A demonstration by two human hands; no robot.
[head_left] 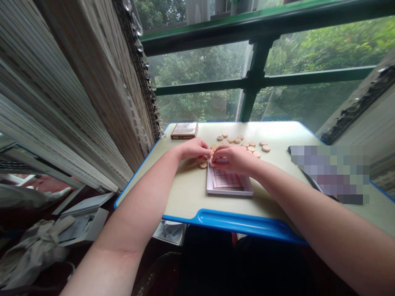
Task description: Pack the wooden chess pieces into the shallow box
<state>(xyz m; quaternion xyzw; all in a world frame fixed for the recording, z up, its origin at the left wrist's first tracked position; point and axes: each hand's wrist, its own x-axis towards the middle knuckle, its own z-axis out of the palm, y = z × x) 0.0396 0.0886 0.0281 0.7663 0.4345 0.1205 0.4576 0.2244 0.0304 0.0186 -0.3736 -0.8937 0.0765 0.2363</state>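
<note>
A shallow white box (230, 192) holds a folded sheet with red grid lines (226, 180). At its far left corner my right hand (230, 157) has its fingers closed on a round wooden piece (211, 163). Just left of it, my left hand (196, 149) is closed, fingertips down beside the pieces; what it pinches, if anything, is hidden. One loose wooden piece (203, 164) lies under my left hand, outside the box. Several more round pieces (252, 144) are scattered beyond my right hand, some partly hidden by it.
The pale table (182, 193) has a blue edge and a blue front groove (240, 222). A brown box (184, 130) lies at the back left. A dark-edged, pixelated object (327, 172) lies at the right. Curtains flank the window behind.
</note>
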